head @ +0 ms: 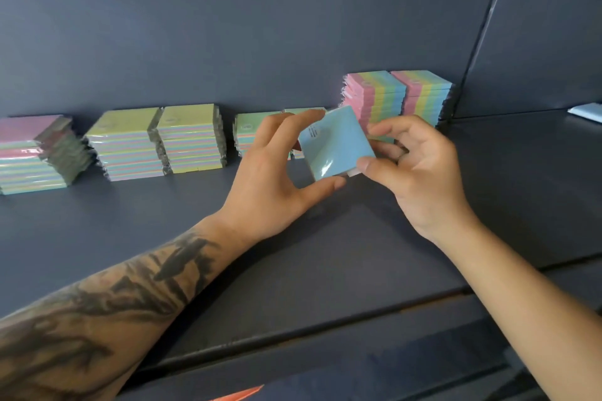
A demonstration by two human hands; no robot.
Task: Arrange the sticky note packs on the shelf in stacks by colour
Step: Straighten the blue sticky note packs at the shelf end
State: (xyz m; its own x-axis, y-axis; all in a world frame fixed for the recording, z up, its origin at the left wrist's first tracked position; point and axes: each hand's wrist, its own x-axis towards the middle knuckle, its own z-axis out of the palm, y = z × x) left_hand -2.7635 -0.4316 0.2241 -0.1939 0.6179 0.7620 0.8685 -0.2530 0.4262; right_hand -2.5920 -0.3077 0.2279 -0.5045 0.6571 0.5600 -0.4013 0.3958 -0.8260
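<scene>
Blue pack (337,143) pinched between left hand (277,179) and right hand (420,169), above the shelf (293,254), hiding most of the short stack (252,135) behind. Label print too small to read.

Both forearms are bare, with no sleeves in view and nothing worn at the wrists. The left forearm (107,309) carries a large dark tattoo of shaded, leaf-like shapes running up to just behind the left hand (273,179). The right forearm (521,296), behind the right hand (420,172), is unmarked.
</scene>
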